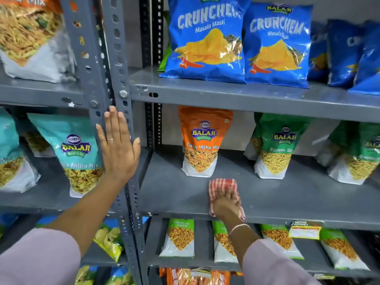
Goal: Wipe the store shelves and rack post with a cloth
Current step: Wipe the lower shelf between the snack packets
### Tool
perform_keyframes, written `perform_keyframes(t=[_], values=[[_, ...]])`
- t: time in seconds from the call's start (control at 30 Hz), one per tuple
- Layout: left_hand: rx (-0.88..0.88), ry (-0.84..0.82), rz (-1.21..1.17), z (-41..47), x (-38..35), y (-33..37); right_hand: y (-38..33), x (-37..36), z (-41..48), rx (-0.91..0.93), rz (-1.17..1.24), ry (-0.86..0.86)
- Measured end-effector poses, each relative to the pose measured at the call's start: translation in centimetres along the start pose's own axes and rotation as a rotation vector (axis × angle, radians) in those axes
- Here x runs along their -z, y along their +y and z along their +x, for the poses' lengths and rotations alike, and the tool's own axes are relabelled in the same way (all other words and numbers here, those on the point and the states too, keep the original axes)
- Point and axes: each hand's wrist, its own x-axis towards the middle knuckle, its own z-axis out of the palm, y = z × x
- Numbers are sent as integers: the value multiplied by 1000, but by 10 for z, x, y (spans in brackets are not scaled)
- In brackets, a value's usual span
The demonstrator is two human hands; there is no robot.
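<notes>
My right hand [225, 202] presses a red-and-white striped cloth [221, 184] flat on the grey middle shelf [287, 194], near its front edge and just in front of an orange snack pouch [202, 140]. My left hand [118, 147] lies flat, fingers together and pointing up, against the grey perforated rack post [121, 79] between the two shelf bays. It holds nothing. The cloth's near part is hidden under my right hand.
Blue crisp bags [207, 38] stand on the upper shelf [246, 97]. Green pouches [275, 147] stand right of the orange one; a teal pouch [72, 153] sits in the left bay. Green-topped packets [181, 237] lie on the lower shelf.
</notes>
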Motion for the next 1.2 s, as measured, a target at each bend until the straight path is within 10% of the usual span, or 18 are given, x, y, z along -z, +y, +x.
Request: perform_keyframes(t=[0.17,0.57,0.73,1.2], values=[[-93,-105,-141,-33,-17,62,-65,-22,-31,421,-127,-86],[-150,-622,4,-146,-68,173,100,42,30,60,114,215],[-70,-900,49,-170,-86,211,145,36,60,112,44,6],[41,-917,-90,-190,-109,197,82,40,160,82,66,102]])
